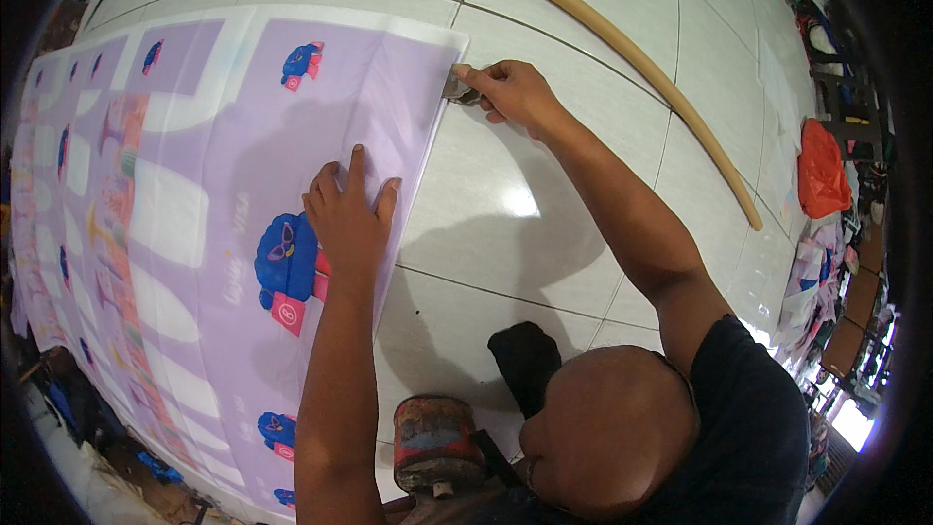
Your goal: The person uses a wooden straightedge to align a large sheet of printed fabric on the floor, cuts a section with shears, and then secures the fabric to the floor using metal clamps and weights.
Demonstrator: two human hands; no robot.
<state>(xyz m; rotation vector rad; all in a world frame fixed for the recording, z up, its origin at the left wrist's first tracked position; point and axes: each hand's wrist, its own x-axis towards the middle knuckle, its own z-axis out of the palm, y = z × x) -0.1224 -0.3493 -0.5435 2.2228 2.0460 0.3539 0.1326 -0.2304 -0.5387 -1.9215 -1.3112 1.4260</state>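
Note:
A large lilac sheet [214, 151] printed with blue and pink cartoon figures and white shapes lies spread on the floor to my left. My left hand [350, 214] rests on it with fingers spread, just inside its right edge. Farther off, at the sheet's far right corner, my right hand [515, 97] is closed in a pinch. Between its thumb and fingers is a small greyish flat piece [457, 87], touching the sheet's edge; its kind I cannot make out. My fingers partly cover it.
White tiles [505, 253] form the floor. A long tan pole [622, 39] lies beyond my right hand. Near me stand a rusty red tin [435, 442] and a black object [525, 360]. A red plastic bag [823, 170] and clutter line the right side.

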